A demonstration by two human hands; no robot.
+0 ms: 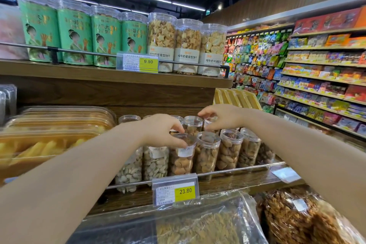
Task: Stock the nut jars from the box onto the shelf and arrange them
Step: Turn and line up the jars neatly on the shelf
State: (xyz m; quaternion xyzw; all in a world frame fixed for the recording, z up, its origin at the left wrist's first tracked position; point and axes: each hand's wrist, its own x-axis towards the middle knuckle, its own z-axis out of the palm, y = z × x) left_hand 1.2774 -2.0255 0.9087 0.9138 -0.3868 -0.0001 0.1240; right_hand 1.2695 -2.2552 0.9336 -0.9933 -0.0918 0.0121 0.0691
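The lid of a front jar (181, 157) is gripped from above by the left hand (163, 129), with the fingers curled round the rim. This jar stands just above the yellow price tag (185, 191). The top of a back jar (210, 124) is pinched by the right hand (219, 117). That jar is higher above the price tag and a bit to the right, in the row behind. Both jars seem to rest on the shelf (247, 182), but their bottoms are hidden, so this cannot be told for sure.

More nut jars (229, 149) are lined up to the left and right above the price tag, behind the metal rail (237, 169). The front row looks full, with no gaps. A few lids can be seen in the back row too.

So most of the stocking seems to be done, and the work in hand looks like putting the jars straight. The box is not seen, so it cannot be told how many jars are left in it. Below the price tag, big clear bags (208, 224) of snacks are laid.
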